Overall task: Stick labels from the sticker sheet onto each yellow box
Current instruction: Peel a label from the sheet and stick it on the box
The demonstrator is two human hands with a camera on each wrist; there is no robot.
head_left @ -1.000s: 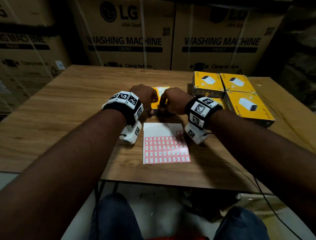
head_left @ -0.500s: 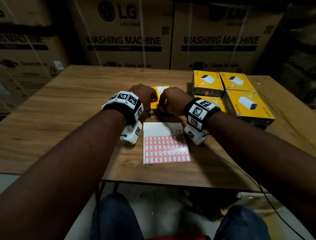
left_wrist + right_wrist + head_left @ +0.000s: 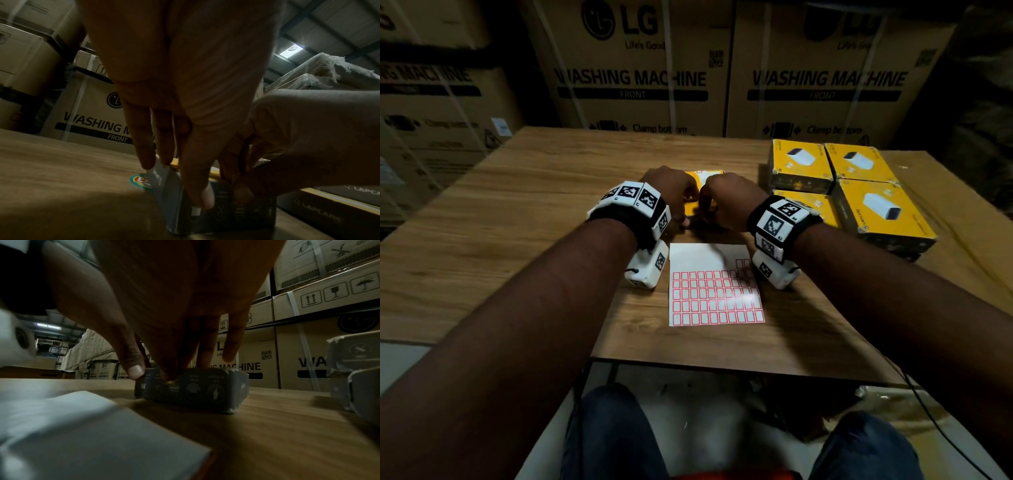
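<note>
A yellow box (image 3: 704, 178) with a dark front face (image 3: 195, 389) lies mid-table, just beyond the sticker sheet (image 3: 714, 287). My left hand (image 3: 685, 209) grips its left end. In the left wrist view its fingers reach down the side and the thumb (image 3: 205, 199) presses a small white label (image 3: 195, 211) on the front face. My right hand (image 3: 710, 209) holds the same box, with fingers on top and the thumb (image 3: 134, 369) at the front upper edge. The box top is mostly hidden by both hands.
Several more yellow boxes (image 3: 873, 205) are stacked at the table's right. Large cardboard washing machine cartons (image 3: 633, 78) stand behind the table. A round sticker (image 3: 140, 181) is on the wood left of the held box. The table's near edge (image 3: 722, 363) is close behind the sheet.
</note>
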